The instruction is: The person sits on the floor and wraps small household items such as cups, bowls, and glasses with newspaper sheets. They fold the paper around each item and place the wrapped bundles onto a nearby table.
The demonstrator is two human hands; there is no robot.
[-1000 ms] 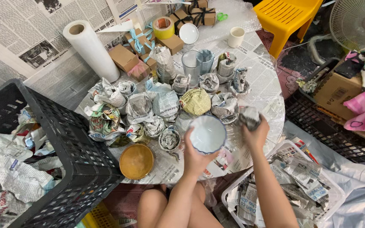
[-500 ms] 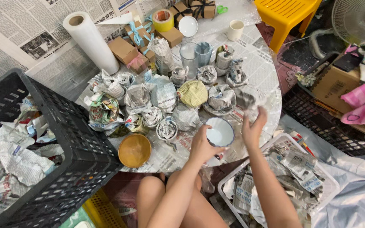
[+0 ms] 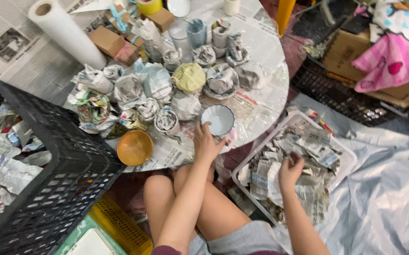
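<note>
Bare knees at bottom centre, person seated at round table (image 3: 261,101) covered w/ newspaper. R hand (image 3: 291,170) is off the table, down in white tray (image 3: 341,156) of crumpled newspaper to the right; fingers curled onto the paper, but closed grip can't be confirmed. L hand (image 3: 206,144) rests at near table edge, fingers spread and open, fingertips touching rim of white bowl (image 3: 217,120); bowl sits upright on table, unwrapped, not lifted. Orange bowl (image 3: 135,148) left of L hand, near edge. Black crate (image 3: 48,174) w/ paper wads at far left. Beyond the bowls: cluster of newspaper-wrapped items (image 3: 157,89). Farther back: paper roll (image 3: 67,33), small cardboard boxes (image 3: 106,40), tape roll (image 3: 149,6).
</note>
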